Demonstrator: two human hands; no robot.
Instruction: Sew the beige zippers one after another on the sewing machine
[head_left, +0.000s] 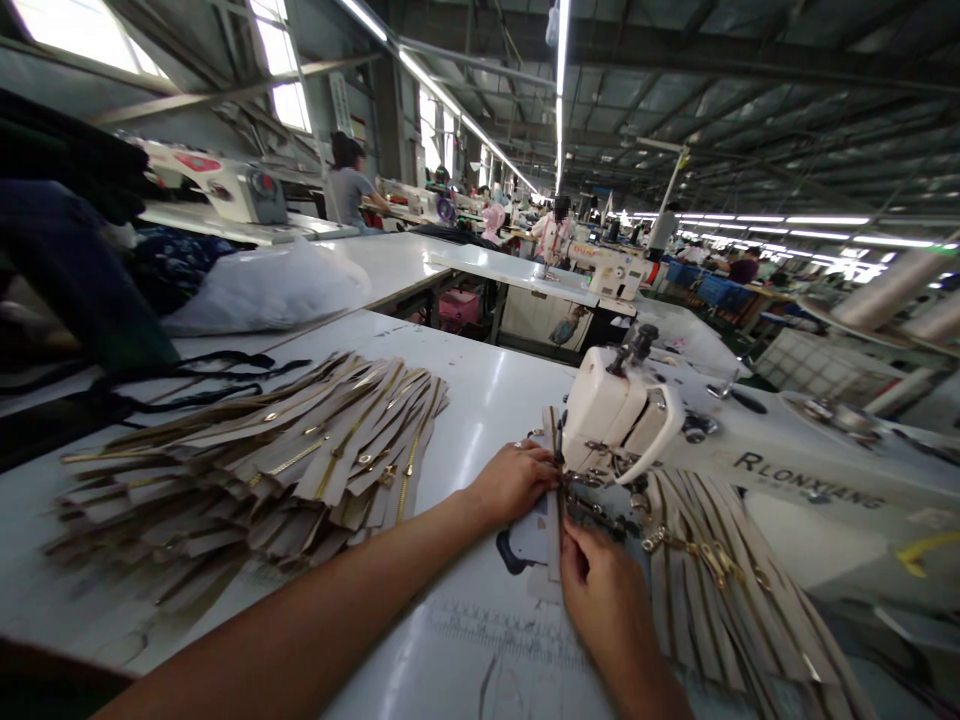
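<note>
A beige zipper [554, 540] with a dark metal tooth line lies lengthwise under the head of a white sewing machine [611, 420]. My left hand [516, 482] is at its left side by the presser foot, fingers bent together onto the tape. Closer to me, my right hand [604, 575] pinches the zipper's right edge between thumb and fingers. The needle point is hidden behind the machine head and my fingers. On the left spreads a big heap of beige zippers [330, 450] with gold-coloured teeth. More zippers [697, 590] hang in a row right of my right hand.
A ruler scale [502, 625] is printed on the white table [442, 680]. Black straps [202, 375] and a white translucent bag [277, 285] lie at the far left. Another sewing machine [217, 180] stands behind them. Co-workers [351, 185] sit farther back.
</note>
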